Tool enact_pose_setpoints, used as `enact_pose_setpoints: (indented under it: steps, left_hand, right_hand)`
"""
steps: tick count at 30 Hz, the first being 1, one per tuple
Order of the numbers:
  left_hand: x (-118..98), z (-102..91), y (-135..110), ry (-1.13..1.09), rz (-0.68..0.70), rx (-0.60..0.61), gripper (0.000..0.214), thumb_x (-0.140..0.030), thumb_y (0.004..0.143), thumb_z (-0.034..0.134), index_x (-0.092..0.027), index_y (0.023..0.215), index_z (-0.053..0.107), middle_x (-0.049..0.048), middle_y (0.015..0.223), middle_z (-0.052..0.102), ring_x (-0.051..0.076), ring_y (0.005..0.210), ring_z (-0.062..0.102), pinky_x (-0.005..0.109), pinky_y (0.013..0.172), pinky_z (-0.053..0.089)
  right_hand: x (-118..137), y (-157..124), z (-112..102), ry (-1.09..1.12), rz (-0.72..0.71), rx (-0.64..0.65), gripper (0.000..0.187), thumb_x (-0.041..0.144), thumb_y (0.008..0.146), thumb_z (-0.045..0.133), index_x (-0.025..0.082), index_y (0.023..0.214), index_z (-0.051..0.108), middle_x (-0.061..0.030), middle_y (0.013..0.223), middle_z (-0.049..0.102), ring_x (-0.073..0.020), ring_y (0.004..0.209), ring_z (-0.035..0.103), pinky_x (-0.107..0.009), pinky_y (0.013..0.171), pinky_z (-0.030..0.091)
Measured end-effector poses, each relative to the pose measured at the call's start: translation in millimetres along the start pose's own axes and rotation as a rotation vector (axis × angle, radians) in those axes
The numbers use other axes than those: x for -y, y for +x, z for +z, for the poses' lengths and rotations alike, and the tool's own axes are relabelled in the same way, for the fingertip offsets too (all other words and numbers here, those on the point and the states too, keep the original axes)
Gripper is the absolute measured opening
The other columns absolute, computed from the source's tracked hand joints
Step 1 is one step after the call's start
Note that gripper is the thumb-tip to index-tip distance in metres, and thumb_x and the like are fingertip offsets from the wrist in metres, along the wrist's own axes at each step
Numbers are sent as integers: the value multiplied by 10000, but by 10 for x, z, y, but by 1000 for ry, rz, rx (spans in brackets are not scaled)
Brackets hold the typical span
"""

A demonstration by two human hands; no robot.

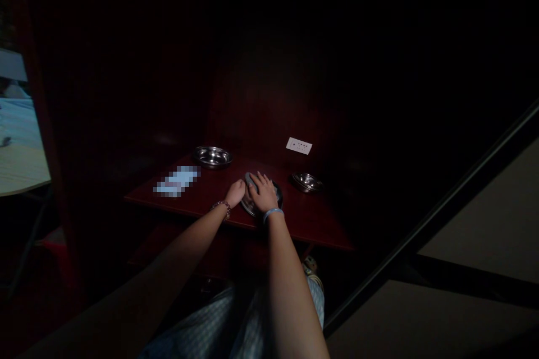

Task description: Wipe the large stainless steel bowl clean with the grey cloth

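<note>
A metal dish lies on the dark red table right in front of me. My right hand rests on top of it, fingers spread over a grey cloth-like thing that I cannot make out well. My left hand is curled at the dish's left rim, touching it. A bead bracelet is on my left wrist and a light blue band on my right.
A larger steel bowl stands at the back left and a smaller steel dish at the right. A white card with dots lies behind. A blurred pale patch is at the left. The surroundings are very dark.
</note>
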State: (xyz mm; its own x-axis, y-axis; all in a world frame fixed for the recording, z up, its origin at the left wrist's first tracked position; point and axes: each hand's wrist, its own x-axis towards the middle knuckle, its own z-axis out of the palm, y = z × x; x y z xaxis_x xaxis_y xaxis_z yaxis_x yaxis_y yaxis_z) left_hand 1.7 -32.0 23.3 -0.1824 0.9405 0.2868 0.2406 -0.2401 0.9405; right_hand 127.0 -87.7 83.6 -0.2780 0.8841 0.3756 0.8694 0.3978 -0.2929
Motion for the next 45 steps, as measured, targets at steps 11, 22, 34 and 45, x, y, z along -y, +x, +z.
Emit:
enact_pose_setpoints:
  steps: [11, 22, 34, 45]
  left_hand:
    - [-89, -27, -39, 49, -16, 7, 343, -185, 912, 400, -235, 578, 458, 42, 683, 591, 198, 727, 585, 343, 775, 473]
    - [-89, -49, -61, 45, -10, 16, 344, -185, 910, 393, -239, 572, 437, 13, 649, 544, 185, 693, 555, 323, 730, 439]
    - [-75, -29, -34, 8, -33, 5, 354, -176, 928, 389, -228, 581, 442, -2, 633, 529, 170, 667, 533, 314, 731, 444]
    - [-82, -35, -50, -12, -15, 12, 336, -162, 916, 398, -228, 591, 456, 4, 651, 545, 172, 686, 537, 312, 731, 436]
  right_hand:
    - [-433, -151, -150, 49, 330, -7, 562, 417, 1042, 356, 302, 1592, 385, -50, 1692, 280, -291, 1581, 162, -539, 1267, 135]
    - [-506, -151, -61, 164, 302, 16, 587, 400, 1060, 250, 218, 1610, 343, -98, 1699, 246, -246, 1572, 200, -463, 1266, 183]
    - [-548, 3, 106, 95, 146, -154, 490, 279, 973, 443, 291, 1449, 557, -69, 1572, 474, -274, 1465, 376, -508, 1222, 269]
    - [-256, -49, 2, -56, 100, -249, 308, 206, 964, 443, 206, 1199, 642, -131, 1193, 619, -288, 1136, 512, -422, 1026, 431]
